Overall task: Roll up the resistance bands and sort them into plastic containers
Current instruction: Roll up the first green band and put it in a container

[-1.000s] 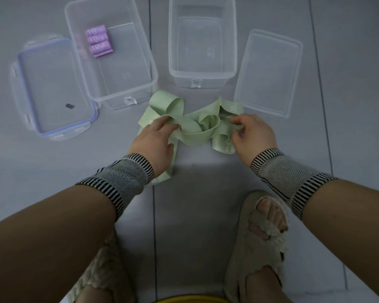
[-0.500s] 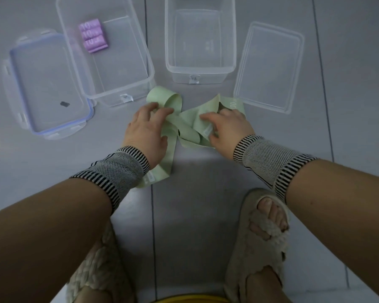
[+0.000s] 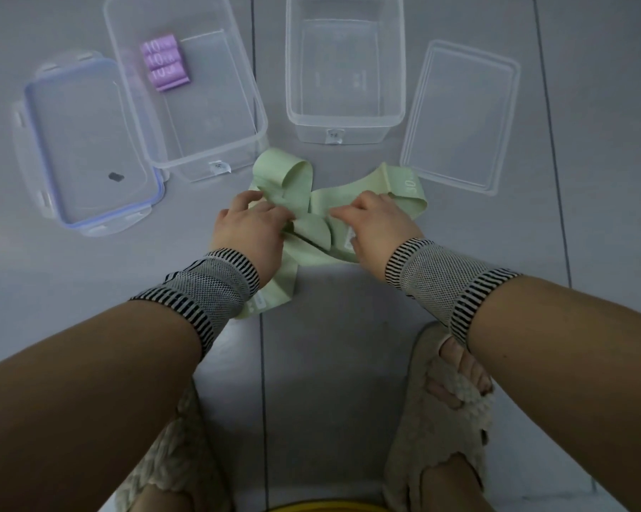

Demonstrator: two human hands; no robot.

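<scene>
Left hand [image 3: 248, 230] lay on the tangled green resistance bands [image 3: 304, 216] on the floor [image 3: 348, 327], fingers curled, pinching a fold. Right hand [image 3: 376, 225] likewise curled, gripping the same heap from the other side. Bands heaped just in front of two open containers: left container [image 3: 237, 142] with three rolled purple bands [image 3: 163, 66], right container [image 3: 344, 125] holding nothing visible.

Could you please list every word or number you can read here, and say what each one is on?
"10", three times: rolled purple bands in the left container.
"30": green band.
Container stickers and green band's white tags: too small to read.
</scene>
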